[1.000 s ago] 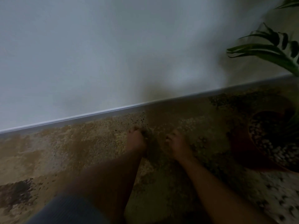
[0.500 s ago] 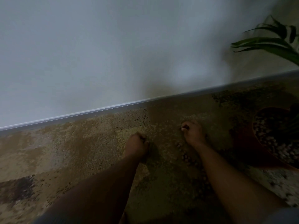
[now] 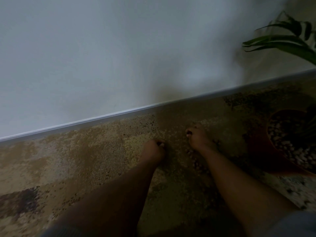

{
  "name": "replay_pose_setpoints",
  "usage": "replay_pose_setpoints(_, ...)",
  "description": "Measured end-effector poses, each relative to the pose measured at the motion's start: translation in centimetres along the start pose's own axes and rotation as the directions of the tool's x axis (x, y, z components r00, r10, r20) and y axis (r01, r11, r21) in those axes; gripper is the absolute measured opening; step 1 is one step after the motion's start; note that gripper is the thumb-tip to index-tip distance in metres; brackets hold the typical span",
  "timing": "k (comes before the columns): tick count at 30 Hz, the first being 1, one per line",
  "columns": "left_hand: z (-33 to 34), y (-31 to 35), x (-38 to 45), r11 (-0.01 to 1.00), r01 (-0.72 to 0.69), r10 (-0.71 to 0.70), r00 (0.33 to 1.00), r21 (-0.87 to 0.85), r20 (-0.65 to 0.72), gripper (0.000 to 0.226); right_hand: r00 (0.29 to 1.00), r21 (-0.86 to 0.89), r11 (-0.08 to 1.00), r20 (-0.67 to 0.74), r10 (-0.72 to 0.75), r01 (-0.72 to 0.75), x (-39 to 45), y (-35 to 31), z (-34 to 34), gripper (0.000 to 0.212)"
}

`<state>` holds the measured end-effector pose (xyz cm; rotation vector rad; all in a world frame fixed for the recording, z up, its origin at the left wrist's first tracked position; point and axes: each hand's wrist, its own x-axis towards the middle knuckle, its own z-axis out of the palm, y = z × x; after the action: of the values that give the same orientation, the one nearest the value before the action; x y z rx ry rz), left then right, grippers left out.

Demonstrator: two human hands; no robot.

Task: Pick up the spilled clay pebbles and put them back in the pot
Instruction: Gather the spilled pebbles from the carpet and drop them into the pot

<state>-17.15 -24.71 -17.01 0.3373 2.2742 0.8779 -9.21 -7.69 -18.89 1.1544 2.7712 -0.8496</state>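
Spilled clay pebbles [image 3: 195, 161] lie scattered on the patterned carpet, just left of my right wrist, and a few more show to its right. My right hand [image 3: 199, 140] rests on the carpet with its fingers curled under; what they hold is hidden. A little to the left, my left hand [image 3: 153, 150] is closed in a fist, with dark bits showing at its opening. The terracotta pot [image 3: 259, 149] stands at the right edge, filled with pale pebbles around the plant's stems, about a hand's length from my right hand.
A white wall and its skirting board [image 3: 119, 114] run diagonally behind the hands. Green plant leaves [image 3: 282, 43] hang over the upper right. The brown and beige carpet [image 3: 77, 159] covers the whole floor. The light is dim.
My right hand has moved right and a little away from me, nearer the pot, uncovering pebbles by my wrist. My left hand has stayed closed and almost in place.
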Motion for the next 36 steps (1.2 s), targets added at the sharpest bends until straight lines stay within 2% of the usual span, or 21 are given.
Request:
replay_pose_setpoints(3,0.2,0.5,-0.2,0.975,0.121,-0.123,0.992,-0.189,-0.001,0.024,0.998,-0.109,0.993,0.044,0.039,-0.034,0.4,-0.7,-0.4,0.027)
replay_pose_setpoints(5,0.1,1.0,-0.4,0.919,0.241,-0.238,0.970,-0.311,0.050,0.020,0.995,-0.184,0.981,0.065,0.075,-0.062,0.4,-1.1,-0.8,0.030)
replay_pose_setpoints(7,0.0,1.4,-0.8,0.868,0.337,-0.325,0.941,-0.365,0.095,0.015,0.990,-0.182,0.979,0.082,0.112,-0.096,0.3,-1.0,-0.9,0.028)
replay_pose_setpoints(9,0.2,1.9,-1.2,0.838,0.386,-0.373,0.921,-0.386,0.111,0.017,0.975,-0.107,0.977,0.103,0.197,-0.186,0.1,-0.9,-0.9,0.020)
replay_pose_setpoints(10,0.4,2.2,-1.4,0.824,0.396,-0.385,0.916,-0.404,0.113,0.017,0.958,0.006,0.964,0.118,0.262,-0.264,0.0,-0.7,-1.1,0.015)
replay_pose_setpoints(11,0.7,2.6,-1.7,0.812,0.405,-0.392,0.912,-0.421,0.122,0.016,0.927,0.198,0.910,0.167,0.335,-0.365,-0.1,-0.6,-1.1,0.012)
replay_pose_setpoints(12,0.9,3.2,-1.9,0.798,0.408,-0.392,0.910,-0.443,0.133,0.014,0.894,0.434,0.782,0.237,0.381,-0.448,-0.4,-0.6,-1.2,0.013)
replay_pose_setpoints(13,1.3,3.9,-2.0,0.785,0.408,-0.387,0.911,-0.466,0.145,0.014,0.865,0.625,0.601,0.316,0.389,-0.498,-0.9,-0.7,-1.2,0.013)
replay_pose_setpoints(14,1.6,4.6,-2.3,0.776,0.393,-0.371,0.917,-0.494,0.147,0.016,0.851,0.750,0.418,0.380,0.363,-0.513,-1.6,-1.1,-1.3,0.012)
replay_pose_setpoints(16,2.5,5.6,-2.1,0.767,0.338,-0.308,0.940,-0.545,0.149,0.021,0.859,0.865,0.137,0.438,0.264,-0.483,-3.4,-2.1,-1.7,0.010)
replay_pose_setpoints(17,2.8,6.0,-2.0,0.749,0.324,-0.289,0.945,-0.578,0.155,0.017,0.875,0.890,0.031,0.439,0.205,-0.454,-4.2,-2.6,-1.9,0.009)
replay_pose_setpoints(18,3.0,6.6,-2.2,0.720,0.316,-0.283,0.947,-0.618,0.154,0.015,0.891,0.902,-0.054,0.432,0.140,-0.429,-5.0,-3.2,-2.3,0.012)
replay_pose_setpoints(20,2.4,8.3,-4.0,0.645,0.290,-0.291,0.949,-0.707,0.123,0.021,0.908,0.898,-0.156,0.418,0.016,-0.411,-6.2,-4.1,-3.0,0.019)
replay_pose_setpoints(23,1.9,10.4,-5.7,0.521,0.226,-0.303,0.950,-0.823,0.069,0.032,0.925,0.897,-0.228,0.378,-0.043,-0.378,-7.2,-4.8,-4.5,0.008)
replay_pose_setpoints(26,1.8,12.3,-7.6,0.416,0.179,-0.325,0.945,-0.892,0.038,0.027,0.932,0.905,-0.247,0.361,0.020,-0.345,-7.5,-5.9,-5.6,0.005)
replay_pose_setpoints(28,1.9,13.5,-8.5,0.374,0.146,-0.369,0.929,-0.916,-0.003,0.024,0.918,0.918,-0.150,0.384,0.095,-0.368,-7.4,-6.5,-6.4,0.022)
replay_pose_setpoints(30,1.8,15.0,-9.1,0.350,0.136,-0.395,0.918,-0.927,-0.014,0.023,0.905,0.915,-0.071,0.403,0.134,-0.397,-7.5,-6.5,-7.4,0.027)
replay_pose_setpoints(31,1.8,15.5,-9.1,0.335,0.145,-0.405,0.914,-0.931,-0.003,0.024,0.895,0.906,-0.097,0.423,0.139,-0.413,-7.5,-6.4,-7.8,0.026)
replay_pose_setpoints(33,1.6,16.5,-9.3,0.330,0.154,-0.377,0.926,-0.931,0.020,0.024,0.891,0.889,-0.218,0.435,0.129,-0.402,-7.7,-6.0,-8.9,0.026)
replay_pose_setpoints(36,1.9,17.8,-8.4,0.321,0.190,-0.318,0.944,-0.928,0.084,0.025,0.901,0.876,-0.388,0.384,0.200,-0.287,-7.3,-5.4,-10.3,0.026)
